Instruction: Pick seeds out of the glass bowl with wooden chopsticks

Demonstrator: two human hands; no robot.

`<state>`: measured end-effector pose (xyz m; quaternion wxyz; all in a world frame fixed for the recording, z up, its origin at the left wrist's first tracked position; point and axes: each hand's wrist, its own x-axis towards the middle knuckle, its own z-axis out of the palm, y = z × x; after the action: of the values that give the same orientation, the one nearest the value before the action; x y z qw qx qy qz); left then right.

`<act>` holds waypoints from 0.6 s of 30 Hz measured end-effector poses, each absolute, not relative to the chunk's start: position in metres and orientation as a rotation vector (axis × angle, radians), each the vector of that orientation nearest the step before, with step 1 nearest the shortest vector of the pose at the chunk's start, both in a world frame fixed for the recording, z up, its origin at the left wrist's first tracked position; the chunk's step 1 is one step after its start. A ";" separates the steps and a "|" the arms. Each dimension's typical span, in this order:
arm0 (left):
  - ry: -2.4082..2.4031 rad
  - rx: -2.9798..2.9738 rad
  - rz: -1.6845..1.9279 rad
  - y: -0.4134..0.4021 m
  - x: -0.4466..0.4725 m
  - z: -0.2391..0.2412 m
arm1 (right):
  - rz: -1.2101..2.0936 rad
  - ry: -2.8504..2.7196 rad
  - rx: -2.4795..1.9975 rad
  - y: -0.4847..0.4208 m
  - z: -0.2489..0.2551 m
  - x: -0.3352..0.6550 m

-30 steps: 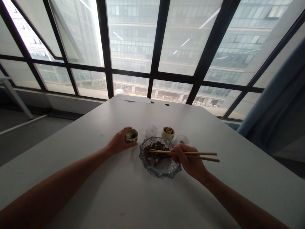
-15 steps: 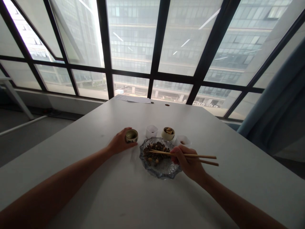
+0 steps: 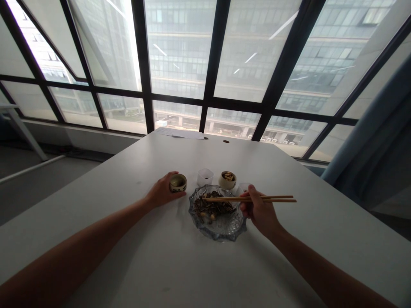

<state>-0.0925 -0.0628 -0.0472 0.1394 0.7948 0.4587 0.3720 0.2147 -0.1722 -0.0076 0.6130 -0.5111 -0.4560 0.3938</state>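
A pair of pale wooden chopsticks (image 3: 229,199), nearly level and close together, spans a scalloped clear-glass dish (image 3: 228,224), tips at a heap of dark seeds (image 3: 220,208) filling its far left. Paler nuts (image 3: 212,217) lie along the heap's near edge. Left of the dish, a small round cup (image 3: 178,183), green inside with dark markings outside, stands upright.

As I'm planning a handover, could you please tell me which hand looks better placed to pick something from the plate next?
Probably the right hand: it holds the chopsticks, which extend over the dark pieces in the plate. The left hand is around a cup beside the plate.
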 end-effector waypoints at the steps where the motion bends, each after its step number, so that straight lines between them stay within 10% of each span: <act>1: 1.326 2.296 1.076 -0.062 -0.093 -0.047 | 0.897 -1.066 -1.183 -0.173 -0.008 0.215; 11: 1.284 2.127 1.017 -0.056 -0.098 -0.050 | -0.085 -2.128 -0.859 -0.195 0.018 0.240; 18: 1.391 2.390 1.174 -0.057 -0.077 -0.017 | -0.117 -1.892 -1.182 -0.193 0.050 0.255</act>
<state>-0.0775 -0.0565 -0.0175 0.0687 0.7937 0.4619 0.3899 0.2553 -0.1933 0.0505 0.4387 -0.4755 -0.7611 -0.0469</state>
